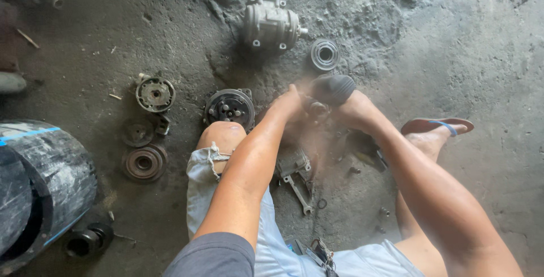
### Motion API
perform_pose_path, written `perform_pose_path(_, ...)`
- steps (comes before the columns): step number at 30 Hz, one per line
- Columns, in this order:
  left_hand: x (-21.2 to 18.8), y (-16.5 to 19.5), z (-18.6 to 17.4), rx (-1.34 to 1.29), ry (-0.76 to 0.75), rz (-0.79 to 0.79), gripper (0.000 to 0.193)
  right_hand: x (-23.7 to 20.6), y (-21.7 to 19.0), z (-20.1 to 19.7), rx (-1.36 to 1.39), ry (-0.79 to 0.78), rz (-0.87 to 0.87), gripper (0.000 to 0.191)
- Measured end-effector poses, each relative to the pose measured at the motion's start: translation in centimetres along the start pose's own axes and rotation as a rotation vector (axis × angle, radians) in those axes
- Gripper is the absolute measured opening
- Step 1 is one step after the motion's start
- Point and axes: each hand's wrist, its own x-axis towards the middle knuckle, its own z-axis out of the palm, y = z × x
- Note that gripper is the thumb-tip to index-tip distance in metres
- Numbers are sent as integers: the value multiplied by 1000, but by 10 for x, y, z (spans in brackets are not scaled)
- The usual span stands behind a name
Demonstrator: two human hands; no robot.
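I am crouched over a dusty concrete floor. My right hand point(354, 110) is closed on a dark rounded tool head or handle point(333, 89), which is blurred. My left hand point(289, 104) is pressed against a small dark metal part point(315, 108) just under that tool; whether it grips the part I cannot tell. A black clutch pulley point(229, 107) stands just left of my left hand. A grey compressor body point(271, 24) lies further away at the top.
A ring-shaped coil point(324, 55) lies beside the compressor. Rusty discs and pulleys point(144, 162) and a hub point(154, 94) lie at left. A big black pipe point(39, 186) fills the lower left. A wrench point(298, 192) lies between my legs, and my sandalled foot point(433, 132) is at right.
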Motion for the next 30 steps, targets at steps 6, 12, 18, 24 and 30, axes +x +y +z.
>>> perform_pose_path(6, 4, 0, 0, -58, -37, -71, 119, -1, -15, -6, -149, -50, 278, 37)
perform_pose_path(12, 12, -14, 9, -320, 46, 150, 97, -13, -14, -8, -133, -9, 280, 36)
perform_pose_path(18, -7, -13, 2, -505, 25, 355, 69, -22, 0, 0, 2, 36, 220, 37)
perform_pose_path(24, -23, -7, -2, -789, -134, 501, 57, -19, -11, 15, 102, 35, 117, 40)
perform_pose_path(30, 0, -10, 11, -1463, -268, -4, 45, -13, -34, 18, -152, -71, 215, 45)
